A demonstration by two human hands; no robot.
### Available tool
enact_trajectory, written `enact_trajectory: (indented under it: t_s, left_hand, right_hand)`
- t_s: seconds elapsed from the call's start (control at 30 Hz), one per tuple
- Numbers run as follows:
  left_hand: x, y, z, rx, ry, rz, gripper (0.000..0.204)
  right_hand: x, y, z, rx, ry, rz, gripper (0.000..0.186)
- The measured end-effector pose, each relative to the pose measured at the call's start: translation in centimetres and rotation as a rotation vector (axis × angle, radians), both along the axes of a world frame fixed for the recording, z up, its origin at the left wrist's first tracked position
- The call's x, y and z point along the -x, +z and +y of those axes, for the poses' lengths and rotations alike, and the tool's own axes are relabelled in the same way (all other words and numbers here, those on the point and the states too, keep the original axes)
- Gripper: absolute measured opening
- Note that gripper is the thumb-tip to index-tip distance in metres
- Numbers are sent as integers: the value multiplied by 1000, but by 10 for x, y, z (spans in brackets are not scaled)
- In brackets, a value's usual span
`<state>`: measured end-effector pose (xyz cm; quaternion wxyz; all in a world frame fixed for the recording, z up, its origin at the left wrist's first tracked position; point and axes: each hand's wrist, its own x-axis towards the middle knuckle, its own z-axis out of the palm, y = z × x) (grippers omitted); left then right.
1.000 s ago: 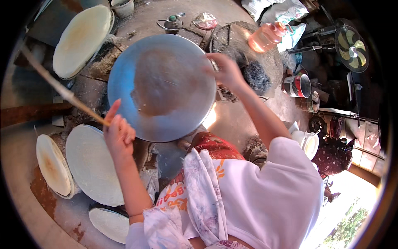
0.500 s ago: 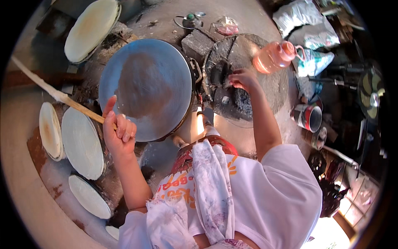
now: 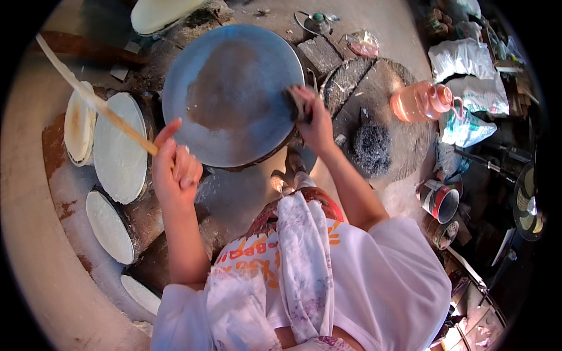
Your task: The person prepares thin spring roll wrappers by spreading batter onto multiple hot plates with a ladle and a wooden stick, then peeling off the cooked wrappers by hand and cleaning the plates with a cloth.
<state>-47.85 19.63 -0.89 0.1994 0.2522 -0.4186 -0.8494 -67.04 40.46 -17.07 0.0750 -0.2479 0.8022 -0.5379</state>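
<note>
Before me is a large round griddle [image 3: 275,70], blue-grey with a brown patch across its middle. My right hand [image 3: 318,127] is closed on a dark, folded pad [image 3: 296,106] at the griddle's right rim; whether the pad touches the metal I cannot tell. Left of the griddle's near edge, my left hand [image 3: 177,167] grips the lower end of a long wooden stick [image 3: 126,127]. That hand's index finger points up, and the stick's pale, flattened far part slants up to the left. A fuzzy dark scouring bundle [image 3: 373,149] lies on a round board [image 3: 404,146] to the right.
A pink translucent jug [image 3: 417,103] rests on the board's far right. Several pale round griddle tops, one a white disc [image 3: 120,155], line the left. Behind stand a grey block [image 3: 320,55] and a small kettle-like pot [image 3: 317,24]. Bags [image 3: 462,60] and a tin [image 3: 438,200] lie right.
My right hand has moved left from the round board to the griddle's rim, carrying the dark pad. My left hand still holds the stick. The whole view has shifted.
</note>
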Motion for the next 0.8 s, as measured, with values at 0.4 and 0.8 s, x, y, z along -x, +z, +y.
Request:
enact_trajectory:
  t_s: [0.4,0.8]
  left_hand:
    - [-66,-7,-4,117,265,12,30]
    - [-148,11,29,166,821,41,28]
  right_hand:
    - [167,12,-154,-351,297,283,42]
    - [-38,15,-368,-235,1555,695,39]
